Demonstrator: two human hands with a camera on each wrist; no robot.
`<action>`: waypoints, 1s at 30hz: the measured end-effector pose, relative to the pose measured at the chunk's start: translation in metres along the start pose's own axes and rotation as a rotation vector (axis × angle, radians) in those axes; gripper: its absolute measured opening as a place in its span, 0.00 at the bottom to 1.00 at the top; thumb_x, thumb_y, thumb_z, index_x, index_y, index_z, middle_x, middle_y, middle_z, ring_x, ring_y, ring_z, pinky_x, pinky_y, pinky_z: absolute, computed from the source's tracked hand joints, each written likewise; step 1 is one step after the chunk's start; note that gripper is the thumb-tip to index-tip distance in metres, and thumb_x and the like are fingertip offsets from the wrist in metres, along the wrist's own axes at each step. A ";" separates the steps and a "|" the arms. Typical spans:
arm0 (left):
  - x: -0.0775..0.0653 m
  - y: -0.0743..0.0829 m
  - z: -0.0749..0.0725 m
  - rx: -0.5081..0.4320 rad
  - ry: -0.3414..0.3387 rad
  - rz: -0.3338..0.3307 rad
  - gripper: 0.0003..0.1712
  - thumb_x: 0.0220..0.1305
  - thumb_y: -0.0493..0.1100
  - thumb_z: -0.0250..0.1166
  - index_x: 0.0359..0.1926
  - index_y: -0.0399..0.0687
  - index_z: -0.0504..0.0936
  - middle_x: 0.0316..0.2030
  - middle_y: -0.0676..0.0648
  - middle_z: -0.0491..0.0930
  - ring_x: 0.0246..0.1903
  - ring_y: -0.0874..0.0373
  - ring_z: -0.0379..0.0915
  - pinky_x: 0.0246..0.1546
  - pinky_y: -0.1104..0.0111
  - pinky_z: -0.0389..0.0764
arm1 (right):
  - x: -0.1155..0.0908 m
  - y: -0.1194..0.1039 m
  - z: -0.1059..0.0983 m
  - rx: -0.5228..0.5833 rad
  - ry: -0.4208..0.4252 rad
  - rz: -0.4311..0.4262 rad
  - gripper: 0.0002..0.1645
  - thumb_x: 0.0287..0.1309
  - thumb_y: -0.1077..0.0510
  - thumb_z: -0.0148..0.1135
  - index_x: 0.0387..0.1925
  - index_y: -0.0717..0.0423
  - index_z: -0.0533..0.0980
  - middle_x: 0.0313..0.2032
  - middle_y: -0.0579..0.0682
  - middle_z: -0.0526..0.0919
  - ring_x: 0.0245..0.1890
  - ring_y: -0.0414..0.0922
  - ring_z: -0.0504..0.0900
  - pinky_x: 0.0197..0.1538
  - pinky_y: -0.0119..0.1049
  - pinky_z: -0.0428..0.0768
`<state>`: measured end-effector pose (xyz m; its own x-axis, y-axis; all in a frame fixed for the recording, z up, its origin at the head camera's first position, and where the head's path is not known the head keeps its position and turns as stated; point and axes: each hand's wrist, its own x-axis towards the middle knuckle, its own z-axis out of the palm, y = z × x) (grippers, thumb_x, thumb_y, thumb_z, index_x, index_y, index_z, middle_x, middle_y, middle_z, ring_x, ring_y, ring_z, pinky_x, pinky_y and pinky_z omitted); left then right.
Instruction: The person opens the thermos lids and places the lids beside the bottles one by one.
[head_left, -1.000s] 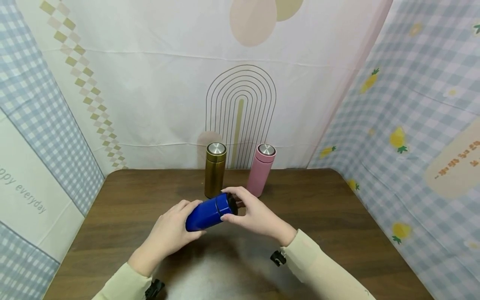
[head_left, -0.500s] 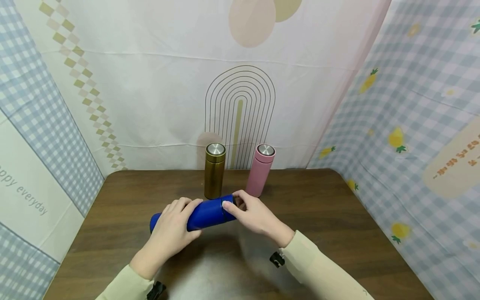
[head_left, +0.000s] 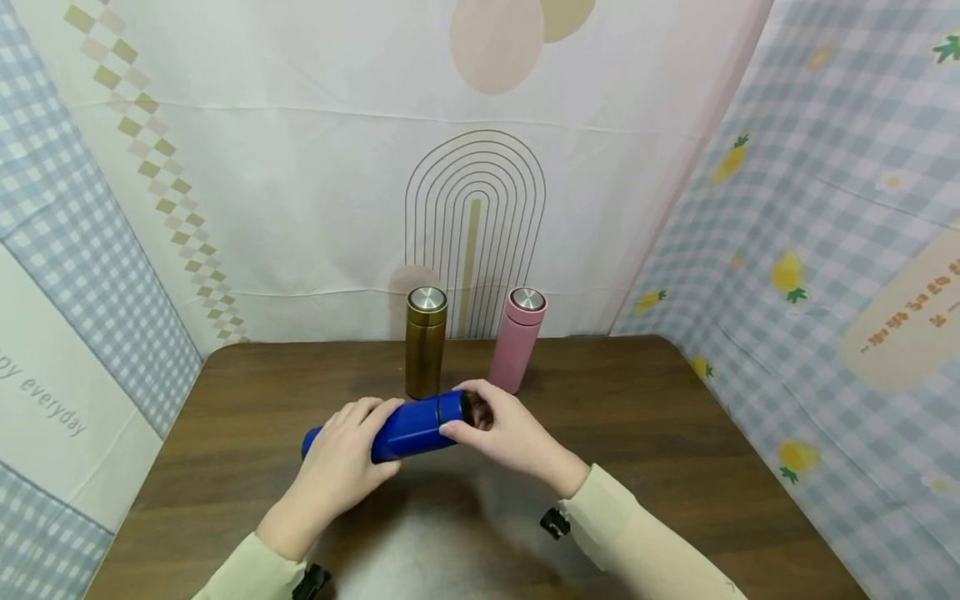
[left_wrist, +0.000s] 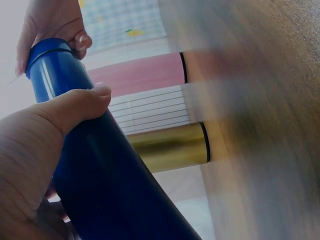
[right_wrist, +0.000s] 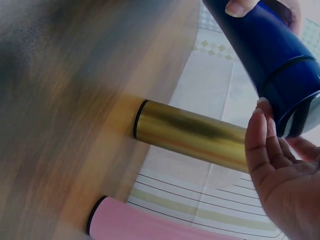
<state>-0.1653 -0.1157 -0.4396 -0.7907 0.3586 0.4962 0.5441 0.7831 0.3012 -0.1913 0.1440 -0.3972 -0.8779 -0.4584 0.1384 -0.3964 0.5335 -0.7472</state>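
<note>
A blue thermos bottle (head_left: 408, 429) is held nearly level above the table, its lid end to the right. My left hand (head_left: 341, 458) grips its body, thumb on the near side, as the left wrist view also shows. At the other end my right hand (head_left: 513, 429) holds the lid (head_left: 452, 407) by its rim with thumb and fingers. In the right wrist view the lid (right_wrist: 295, 95) sits on the bottle with a dark seam below it. Behind the hands stand a gold thermos bottle (head_left: 425, 350) and a pink thermos bottle (head_left: 516, 350), both upright with silver-topped lids.
The brown wooden table (head_left: 262, 392) ends at a white patterned cloth backdrop (head_left: 315, 208). Blue checked cloth (head_left: 810, 208) hangs at the right, and more at the left. A black clip (head_left: 555, 522) sits at the right sleeve.
The blue bottle has swung closer to level, so its base now shows left of my left hand. My right hand's fingers have shifted round the lid. The gold and pink bottles stay put.
</note>
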 end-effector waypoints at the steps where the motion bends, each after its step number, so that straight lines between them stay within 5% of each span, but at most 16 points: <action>1: 0.000 0.000 0.000 -0.006 -0.006 -0.003 0.46 0.39 0.51 0.80 0.62 0.52 0.73 0.49 0.47 0.75 0.47 0.48 0.73 0.50 0.51 0.74 | -0.001 0.001 0.000 0.000 -0.003 -0.026 0.35 0.54 0.34 0.65 0.59 0.44 0.70 0.42 0.45 0.76 0.38 0.43 0.75 0.37 0.38 0.80; 8: -0.002 0.002 0.005 -0.048 -0.065 -0.042 0.46 0.43 0.55 0.78 0.64 0.52 0.71 0.51 0.49 0.75 0.49 0.49 0.73 0.49 0.51 0.75 | -0.003 0.003 -0.001 -0.017 -0.009 -0.140 0.39 0.55 0.36 0.66 0.64 0.41 0.65 0.52 0.42 0.72 0.44 0.42 0.74 0.43 0.45 0.81; 16: 0.001 0.004 0.011 -0.061 -0.033 -0.016 0.47 0.43 0.55 0.79 0.64 0.53 0.70 0.51 0.48 0.74 0.49 0.48 0.74 0.50 0.51 0.73 | -0.007 0.001 -0.003 -0.006 0.069 -0.037 0.34 0.58 0.36 0.62 0.63 0.41 0.66 0.51 0.45 0.74 0.43 0.42 0.76 0.46 0.39 0.79; 23: 0.002 0.006 0.010 -0.049 -0.040 -0.013 0.46 0.43 0.55 0.78 0.65 0.52 0.70 0.51 0.47 0.74 0.49 0.47 0.72 0.53 0.50 0.72 | -0.008 0.002 -0.001 -0.050 0.102 0.083 0.27 0.57 0.30 0.58 0.48 0.42 0.72 0.33 0.45 0.75 0.33 0.42 0.75 0.35 0.38 0.75; 30: -0.001 0.002 0.008 -0.040 -0.037 -0.023 0.47 0.43 0.53 0.79 0.65 0.52 0.70 0.52 0.46 0.74 0.51 0.45 0.72 0.55 0.48 0.70 | -0.006 0.004 0.001 -0.015 0.072 0.004 0.29 0.54 0.32 0.63 0.52 0.39 0.72 0.36 0.44 0.76 0.33 0.41 0.75 0.34 0.36 0.77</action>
<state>-0.1661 -0.1108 -0.4455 -0.8128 0.3599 0.4581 0.5357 0.7708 0.3449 -0.1875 0.1480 -0.4019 -0.8965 -0.4039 0.1821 -0.3960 0.5464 -0.7380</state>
